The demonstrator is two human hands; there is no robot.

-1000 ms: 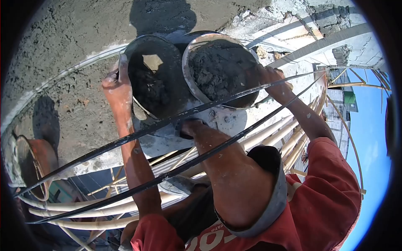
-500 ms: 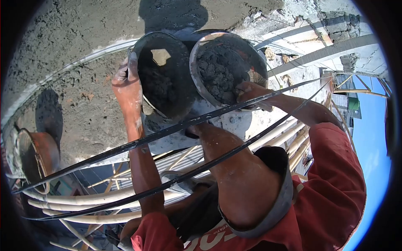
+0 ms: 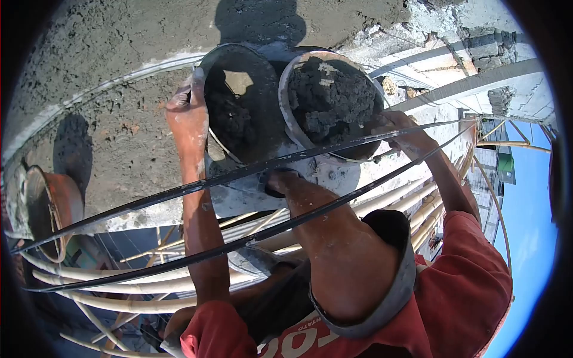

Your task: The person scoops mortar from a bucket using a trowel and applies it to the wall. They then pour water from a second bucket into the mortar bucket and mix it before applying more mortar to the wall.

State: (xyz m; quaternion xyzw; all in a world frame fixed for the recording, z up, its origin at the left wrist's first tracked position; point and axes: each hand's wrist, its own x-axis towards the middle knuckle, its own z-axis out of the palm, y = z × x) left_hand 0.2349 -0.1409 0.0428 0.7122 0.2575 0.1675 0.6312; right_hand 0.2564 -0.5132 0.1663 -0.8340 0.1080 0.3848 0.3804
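Right hand (image 3: 399, 129) has drawn back to the edge of the right bucket (image 3: 284, 98) (its grip I cannot tell). Left hand (image 3: 188, 112) grips the left bucket (image 3: 260, 95).

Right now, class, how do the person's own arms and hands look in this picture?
Short red cloth sleeves leave the left forearm and right forearm bare. No gloves are visible on the left hand or right hand. Pale, dried-looking smears mark the left forearm.
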